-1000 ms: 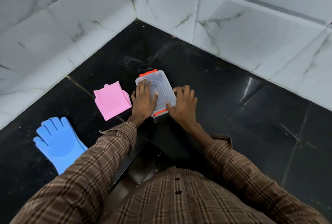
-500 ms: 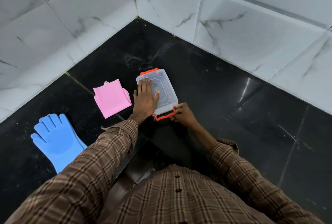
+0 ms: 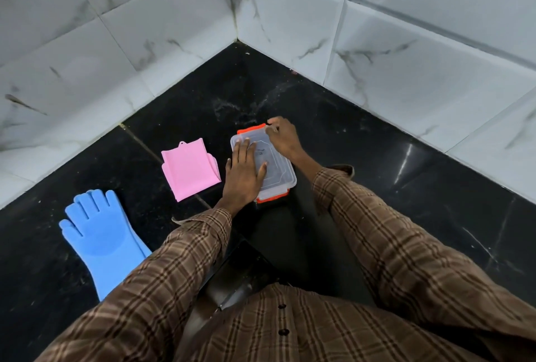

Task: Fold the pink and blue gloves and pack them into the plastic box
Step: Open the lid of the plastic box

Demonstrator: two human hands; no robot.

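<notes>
A clear plastic box [image 3: 278, 173] with orange latches lies on the black floor, its lid on. My left hand [image 3: 243, 176] presses flat on the lid with straight fingers. At the box's far end my right hand [image 3: 282, 137] has its fingers curled on the far orange latch [image 3: 251, 129]. The near orange latch [image 3: 272, 198] hangs loose below the lid's edge. Left of the box lies the pink glove [image 3: 188, 170], folded into a square. Further left and nearer to me, the blue glove [image 3: 97, 234] lies flat and unfolded.
White marble-tiled walls [image 3: 377, 51] meet in a corner just beyond the box. Glossy black floor tiles [image 3: 420, 187] stretch to the right. My brown checked sleeves and shirt fill the lower part of the view.
My right hand has left the near latch, which now hangs released, and moved over to the far latch. My left hand has stayed flat on the lid.
</notes>
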